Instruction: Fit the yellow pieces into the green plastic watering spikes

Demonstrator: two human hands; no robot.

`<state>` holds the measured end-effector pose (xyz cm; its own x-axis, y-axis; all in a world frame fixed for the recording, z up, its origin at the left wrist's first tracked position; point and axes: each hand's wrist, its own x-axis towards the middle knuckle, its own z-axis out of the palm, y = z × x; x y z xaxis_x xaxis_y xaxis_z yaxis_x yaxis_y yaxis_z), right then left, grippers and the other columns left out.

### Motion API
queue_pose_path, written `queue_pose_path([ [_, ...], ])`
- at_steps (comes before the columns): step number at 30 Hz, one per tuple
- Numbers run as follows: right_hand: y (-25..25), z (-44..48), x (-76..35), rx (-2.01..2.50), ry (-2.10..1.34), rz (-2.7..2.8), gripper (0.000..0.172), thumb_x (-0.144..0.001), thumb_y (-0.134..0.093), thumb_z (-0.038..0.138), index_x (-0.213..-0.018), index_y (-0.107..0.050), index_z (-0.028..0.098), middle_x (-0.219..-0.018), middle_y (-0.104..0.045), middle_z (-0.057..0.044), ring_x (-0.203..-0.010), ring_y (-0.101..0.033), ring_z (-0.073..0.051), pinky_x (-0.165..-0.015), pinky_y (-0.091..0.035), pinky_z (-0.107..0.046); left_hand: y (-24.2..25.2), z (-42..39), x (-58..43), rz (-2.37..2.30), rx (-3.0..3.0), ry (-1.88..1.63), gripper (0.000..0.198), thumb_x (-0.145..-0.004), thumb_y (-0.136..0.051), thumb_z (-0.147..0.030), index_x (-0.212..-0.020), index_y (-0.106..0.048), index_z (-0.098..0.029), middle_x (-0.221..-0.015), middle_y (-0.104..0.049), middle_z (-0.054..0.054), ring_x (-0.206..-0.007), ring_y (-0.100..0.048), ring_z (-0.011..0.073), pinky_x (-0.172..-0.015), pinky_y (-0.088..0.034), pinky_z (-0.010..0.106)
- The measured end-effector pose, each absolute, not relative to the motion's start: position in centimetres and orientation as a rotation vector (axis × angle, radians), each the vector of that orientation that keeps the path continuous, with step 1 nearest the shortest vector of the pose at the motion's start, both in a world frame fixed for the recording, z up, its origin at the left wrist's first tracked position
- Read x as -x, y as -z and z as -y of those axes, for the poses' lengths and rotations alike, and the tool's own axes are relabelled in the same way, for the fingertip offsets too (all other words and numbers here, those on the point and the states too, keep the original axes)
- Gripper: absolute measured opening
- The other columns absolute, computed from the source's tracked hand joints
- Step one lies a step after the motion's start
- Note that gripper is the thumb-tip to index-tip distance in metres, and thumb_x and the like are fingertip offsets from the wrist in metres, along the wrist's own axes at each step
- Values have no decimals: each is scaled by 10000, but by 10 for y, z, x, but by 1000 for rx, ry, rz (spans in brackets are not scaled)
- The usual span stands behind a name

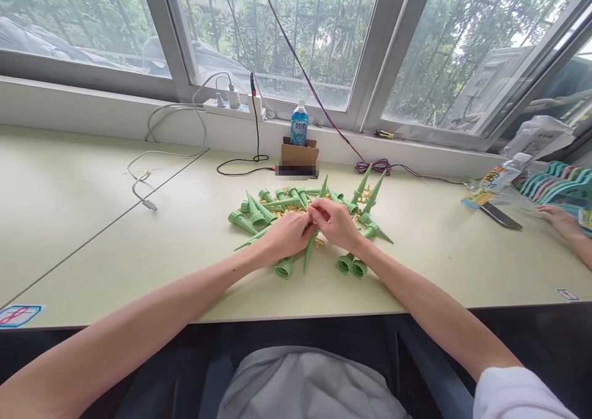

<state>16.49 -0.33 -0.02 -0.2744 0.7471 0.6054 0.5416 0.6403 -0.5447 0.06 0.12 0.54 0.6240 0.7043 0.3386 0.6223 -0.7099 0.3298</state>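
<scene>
My left hand (292, 231) and my right hand (337, 222) meet over a pile of green plastic watering spikes, fingertips pinched together. A green watering spike (309, 252) points toward me from beneath the fingertips, its upper end hidden by them; my left fingers appear closed on it. Whatever small part my right fingers pinch is hidden. Around the hands lie several more green spikes (253, 211) with ribbed, hollow caps. Small yellow valve pieces (319, 242) are scattered among them. Two spikes (374, 194) stand tip-up at the right, and two open caps (358, 268) face me near my right wrist.
Behind the pile are a small cardboard box (300, 154), a blue bottle (300, 123) and coiled cable (374, 167). A white cable (145, 194) lies left. At right are a drink pouch (493, 185), a dark knife-like blade (502, 216) and another person's hand (560, 220).
</scene>
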Motion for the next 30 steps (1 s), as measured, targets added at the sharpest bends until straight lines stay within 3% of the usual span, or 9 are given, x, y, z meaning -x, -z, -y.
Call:
queue_pose_path([
  [10, -4, 4, -165, 1098, -248, 1858, 251, -970, -464, 345, -811, -581, 189, -736, -608, -20, -619, -502, -140, -606, -408, -267, -9, -5, 3, -1178, -2583, -729, 317, -940, -383, -246, -627, -404, -204, -585, -525, 16, -521, -431, 155, -535, -287, 298],
  [18, -5, 3, -165, 1132, -245, 1867, 240, -959, -468, 304, -788, -586, 183, -703, -579, -14, -613, -481, -140, -604, -383, -265, -13, -9, 5, -1231, -2468, -1012, 305, -940, -432, -266, -649, -365, -205, -604, -503, -2, -553, -415, 148, -561, -312, 284],
  [30, -5, 2, -164, 1127, -226, 1832, 250, -949, -465, 291, -793, -622, 174, -736, -628, -33, -620, -504, -147, -620, -397, -274, -14, -9, 4, -1223, -2407, -1179, 250, -934, -481, -270, -697, -484, -191, -613, -521, -14, -552, -420, 133, -582, -350, 280],
])
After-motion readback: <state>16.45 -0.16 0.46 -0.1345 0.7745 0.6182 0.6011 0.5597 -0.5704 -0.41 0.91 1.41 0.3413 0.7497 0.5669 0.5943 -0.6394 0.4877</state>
